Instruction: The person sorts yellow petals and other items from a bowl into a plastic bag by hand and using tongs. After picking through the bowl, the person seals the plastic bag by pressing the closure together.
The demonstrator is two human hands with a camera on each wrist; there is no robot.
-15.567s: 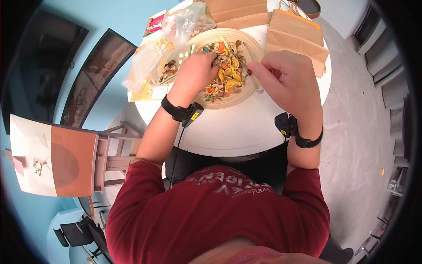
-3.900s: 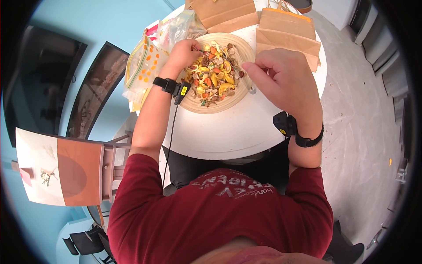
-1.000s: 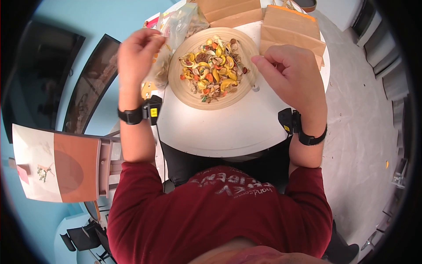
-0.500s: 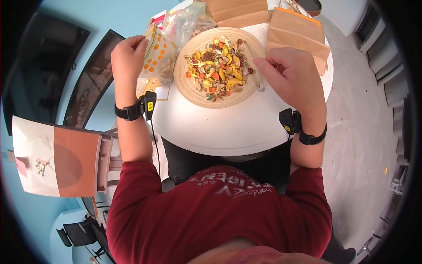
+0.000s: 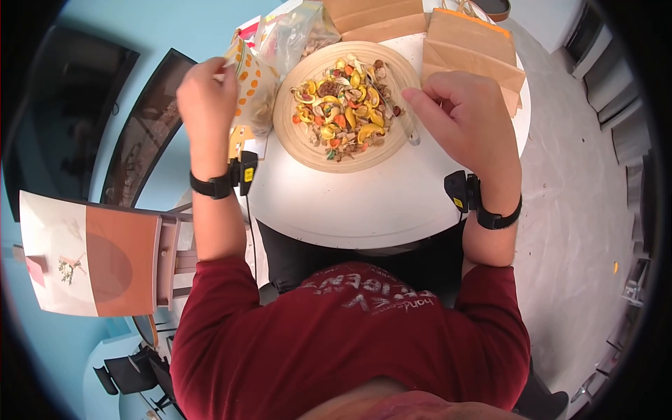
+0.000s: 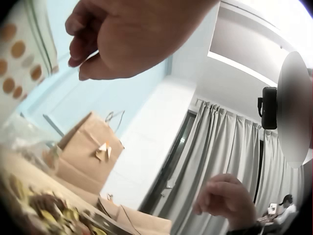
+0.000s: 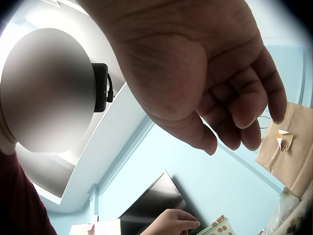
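My left hand point(image 5: 210, 98) has its fingertips at the lip of a zip bag point(image 5: 255, 94) with orange dots, left of the plate, and appears to pinch that lip. In the left wrist view the fingers are curled, with the bag's zip edge close by. A round wooden plate point(image 5: 288, 140) bears a mixed heap of dried potpourri point(image 5: 350, 105) in yellow, orange and brown. My right hand point(image 5: 462, 126) hovers beside the plate's right rim. Its fingers point(image 7: 249, 105) bend loosely around nothing in the right wrist view.
Clear plastic bags point(image 5: 297, 31) lie behind the dotted bag. Brown paper bags point(image 5: 469, 56) stand along the back of the round white table point(image 5: 350, 210). A metal utensil's end point(image 5: 414, 138) shows at the plate's right rim. A small wooden stool or chair point(image 5: 119, 259) stands at left.
My left hand has left the plate for the dotted bag and, over the last second, drawn slightly left and down as the bag's dotted side turned into view. The right hand has barely moved.
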